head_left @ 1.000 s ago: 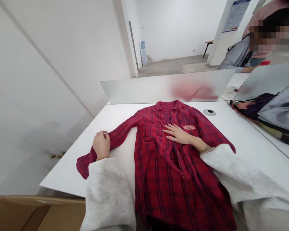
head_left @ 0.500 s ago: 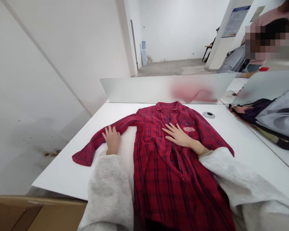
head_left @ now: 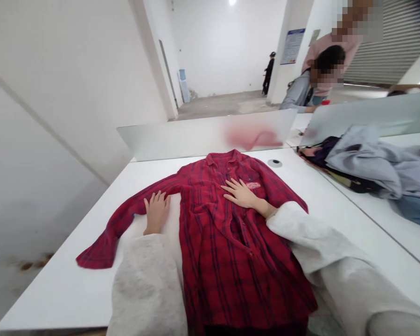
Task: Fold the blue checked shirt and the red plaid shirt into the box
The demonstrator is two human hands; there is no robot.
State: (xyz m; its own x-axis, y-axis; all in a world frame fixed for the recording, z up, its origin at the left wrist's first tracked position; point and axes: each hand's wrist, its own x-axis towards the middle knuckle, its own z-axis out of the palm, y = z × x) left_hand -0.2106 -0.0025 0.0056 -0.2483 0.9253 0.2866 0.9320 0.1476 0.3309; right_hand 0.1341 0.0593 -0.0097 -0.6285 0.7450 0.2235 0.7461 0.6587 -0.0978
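I have both hands open and flat, palms down, gripping nothing. The shirt (head_left: 210,252) lies spread front side up on the white table (head_left: 56,289), its collar (head_left: 222,158) pointing away from me toward the frosted screen (head_left: 182,140). My left hand (head_left: 157,212) has its fingertips on one sleeve (head_left: 117,221), about midway along, with the palm below the sleeve's near edge, over the table; the cuff (head_left: 96,256) is well off to my left. My right hand (head_left: 241,193), fingers fanned, rests on the shirt's chest at the button line, just beside the patch (head_left: 253,185). Nearer me, the front gapes a little. The other sleeve (head_left: 283,186) slants off to my right. Across the room a bottle (head_left: 182,73) stands on the cooler (head_left: 185,90); what it contains, I can't tell. On my right sits a heap of clothes (head_left: 371,154), too bunched to tell if a bag is among them.
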